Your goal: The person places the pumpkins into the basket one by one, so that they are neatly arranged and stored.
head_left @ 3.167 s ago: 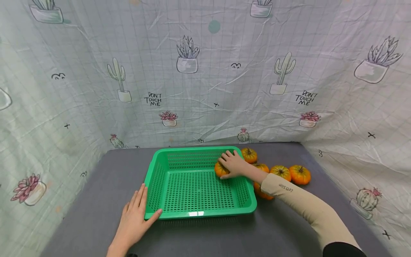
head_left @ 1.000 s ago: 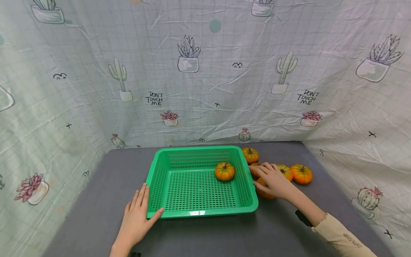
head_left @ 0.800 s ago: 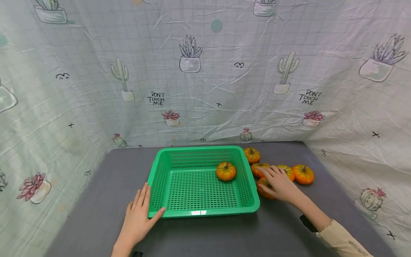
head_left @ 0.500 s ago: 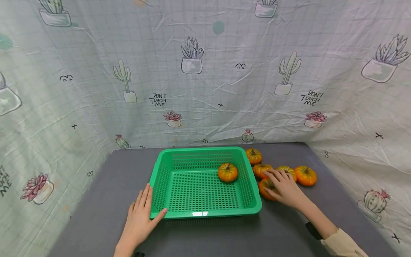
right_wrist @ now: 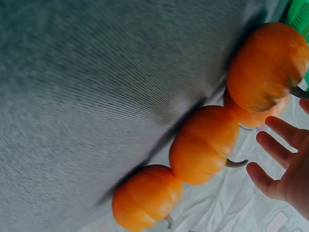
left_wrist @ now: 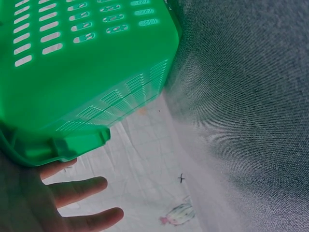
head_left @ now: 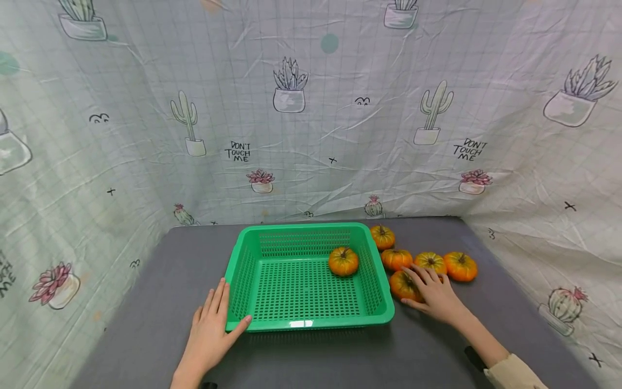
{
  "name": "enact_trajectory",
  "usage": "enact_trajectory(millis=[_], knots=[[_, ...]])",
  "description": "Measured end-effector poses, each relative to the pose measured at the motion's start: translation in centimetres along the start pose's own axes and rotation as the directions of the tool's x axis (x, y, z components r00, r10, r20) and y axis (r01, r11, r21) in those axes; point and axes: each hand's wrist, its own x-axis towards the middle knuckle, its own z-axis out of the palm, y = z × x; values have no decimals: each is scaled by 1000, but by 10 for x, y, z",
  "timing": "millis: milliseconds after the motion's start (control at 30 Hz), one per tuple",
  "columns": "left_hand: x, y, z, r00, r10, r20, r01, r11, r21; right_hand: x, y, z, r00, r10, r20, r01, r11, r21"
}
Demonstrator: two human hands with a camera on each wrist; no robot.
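Observation:
A green plastic basket (head_left: 307, 326) with slotted walls stands on the table, one small orange pumpkin (head_left: 343, 262) inside it. My left hand (head_left: 208, 329) rests with straight fingers along the basket's near left corner; the left wrist view has those fingers (left_wrist: 79, 191) spread under the rim. Right of the basket, my right hand (head_left: 439, 297) is over the nearest loose pumpkin (head_left: 405, 285), fingers loosely bent and spread. In the right wrist view its fingers (right_wrist: 277, 150) appear apart from the pumpkins. The hand partly covers that pumpkin in the head view.
More small pumpkins lie right of the basket: one by its far corner (head_left: 383, 237), one beside its right wall (head_left: 396, 260), and two farther right, a yellowish pumpkin (head_left: 430, 261) and an orange pumpkin (head_left: 460, 266). A printed cloth (head_left: 311, 135) hangs behind the grey table (head_left: 301, 362).
My right hand let go of the pumpkin inside the basket, came out over the loose pumpkins and drew slightly nearer and rightward. My left hand stays at the basket's corner. The view shifted slightly.

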Motion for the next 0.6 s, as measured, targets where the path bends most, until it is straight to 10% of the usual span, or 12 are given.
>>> enact_trajectory(millis=[600], knots=[[-1, 1, 0, 1000, 5, -21, -5, 1000, 13, 0, 7, 13, 1000, 0, 15, 0, 1000, -2]])
